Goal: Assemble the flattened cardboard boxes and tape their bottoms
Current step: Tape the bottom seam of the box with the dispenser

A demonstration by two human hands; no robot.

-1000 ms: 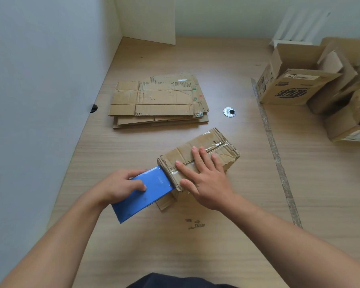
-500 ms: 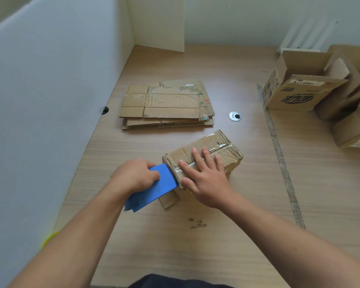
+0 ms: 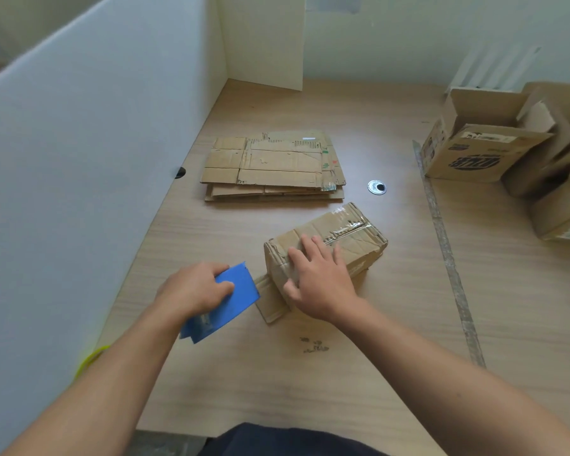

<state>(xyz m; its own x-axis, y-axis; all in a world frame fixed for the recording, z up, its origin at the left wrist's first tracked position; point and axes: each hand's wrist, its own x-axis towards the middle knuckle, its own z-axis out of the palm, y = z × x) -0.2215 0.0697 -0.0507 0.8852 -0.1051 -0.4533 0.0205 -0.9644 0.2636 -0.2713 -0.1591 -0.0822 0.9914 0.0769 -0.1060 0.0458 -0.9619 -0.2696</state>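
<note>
- Right hand [image 3: 320,284] lies flat, fingers spread, on the small brown taped cardboard box [image 3: 349,238];
- left hand [image 3: 195,287] grips a blue plastic tape dispenser [image 3: 234,297] just beside it on the wooden counter [image 3: 277,373]

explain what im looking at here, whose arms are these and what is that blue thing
No machine here: a person wears a camera on the head, looking down at their own two arms over a wooden table. The left hand grips a blue tape dispenser, now just clear of the box end. The right hand lies flat on a small cardboard box with clear tape along its top seam. Behind it sits a stack of flattened boxes waiting for assembly. On the right stand open boxes, apparently assembled. A white partition borders the left side.
</note>
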